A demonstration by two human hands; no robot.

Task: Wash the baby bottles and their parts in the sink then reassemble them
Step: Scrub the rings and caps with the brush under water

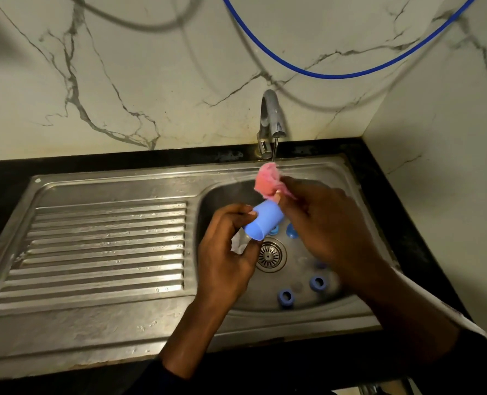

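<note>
While water trickles from the tap [270, 118] at twelve o'clock, my left hand [225, 255] curls its fingers round a blue cap [265, 220] above the sink [222, 195]. At two o'clock from it, my right hand [322, 223] pinches a pink cloth [268, 181] against the cap's far end. Two blue rings [286, 296] lie at five o'clock of the drain [270, 255].
</note>
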